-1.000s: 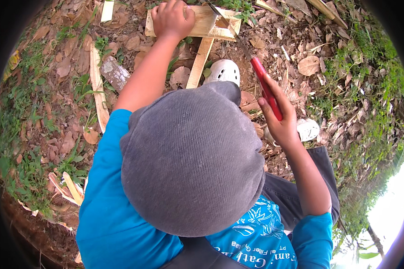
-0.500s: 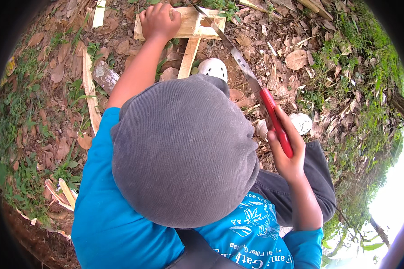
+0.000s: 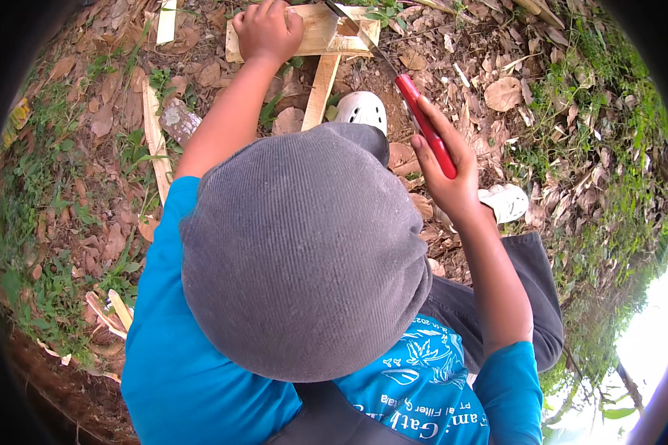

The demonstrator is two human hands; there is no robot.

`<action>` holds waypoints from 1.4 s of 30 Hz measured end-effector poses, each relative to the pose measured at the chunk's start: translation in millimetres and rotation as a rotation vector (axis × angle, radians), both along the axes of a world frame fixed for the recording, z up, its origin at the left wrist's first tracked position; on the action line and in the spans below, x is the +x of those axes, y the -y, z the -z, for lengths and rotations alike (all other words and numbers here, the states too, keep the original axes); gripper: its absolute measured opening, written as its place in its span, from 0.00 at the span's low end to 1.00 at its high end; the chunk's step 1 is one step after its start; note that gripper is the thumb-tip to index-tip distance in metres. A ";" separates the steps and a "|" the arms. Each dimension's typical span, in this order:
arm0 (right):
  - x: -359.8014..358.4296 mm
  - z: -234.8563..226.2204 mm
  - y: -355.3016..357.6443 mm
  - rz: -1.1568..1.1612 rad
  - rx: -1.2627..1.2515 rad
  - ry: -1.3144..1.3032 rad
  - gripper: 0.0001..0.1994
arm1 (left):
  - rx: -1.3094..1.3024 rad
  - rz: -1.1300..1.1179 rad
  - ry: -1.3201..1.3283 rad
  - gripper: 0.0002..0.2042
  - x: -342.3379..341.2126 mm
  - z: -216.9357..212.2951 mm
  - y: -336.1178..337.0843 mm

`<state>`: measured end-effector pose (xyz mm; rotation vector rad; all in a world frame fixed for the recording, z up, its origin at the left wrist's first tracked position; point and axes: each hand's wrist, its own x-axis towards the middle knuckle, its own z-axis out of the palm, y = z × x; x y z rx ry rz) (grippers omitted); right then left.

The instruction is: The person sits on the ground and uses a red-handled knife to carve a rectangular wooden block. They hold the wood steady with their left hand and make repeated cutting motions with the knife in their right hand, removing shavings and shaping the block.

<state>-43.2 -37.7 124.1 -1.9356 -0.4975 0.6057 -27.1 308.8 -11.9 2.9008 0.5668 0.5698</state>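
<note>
My right hand point(image 3: 453, 167) grips the red handle of a saw point(image 3: 426, 126), thumb on one side and fingers along the other. The saw's long, thin dark blade slants up and left across the right part of a pale wooden board point(image 3: 319, 31); its tip is near the top edge of the picture. My left hand point(image 3: 269, 31) presses on the board's left part, fingers curled toward its far edge. A narrow wooden strip point(image 3: 321, 89) runs from under the board toward me. The blade's teeth are too small to make out.
A white clog point(image 3: 361, 111) is just below the board, another clog point(image 3: 506, 202) farther right. Long wood strips point(image 3: 154, 137) and a short log piece point(image 3: 178, 122) lie at left. Dry leaves point(image 3: 503, 94) and grass cover the ground. A grey cap point(image 3: 304, 252) hides the middle.
My right hand has pushed the saw up and left, so the handle is now nearer the board. The left hand stays on the board, which sits slightly farther right in the picture.
</note>
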 end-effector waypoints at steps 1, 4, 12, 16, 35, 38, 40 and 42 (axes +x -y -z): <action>-1.7 12.8 1.6 0.011 0.017 0.018 0.26 | 0.021 -0.009 0.008 0.09 5.8 -2.8 -1.2; -14.6 47.1 17.3 0.017 0.038 -0.021 0.28 | 0.017 -0.002 0.051 0.09 10.0 0.8 -1.9; -7.2 -27.0 9.2 0.036 -0.082 -0.192 0.27 | -0.035 0.041 0.104 0.11 5.1 5.9 -4.5; 6.1 -54.4 -11.3 0.063 -0.043 -0.099 0.27 | -0.047 0.078 0.100 0.11 3.2 0.6 -4.2; -60.6 -64.2 64.5 0.014 -0.207 0.028 0.27 | -0.070 0.031 0.125 0.12 5.6 4.1 -5.5; -55.7 -96.0 78.4 0.061 -0.145 -0.063 0.25 | -0.069 0.014 0.033 0.12 2.8 10.7 -5.8; -45.4 -91.1 65.1 0.027 -0.148 -0.019 0.25 | 0.030 -0.013 -0.147 0.15 -0.5 28.7 -16.2; -35.4 -71.5 37.3 -0.016 -0.166 0.031 0.24 | -0.079 0.078 0.035 0.12 6.0 15.5 -5.8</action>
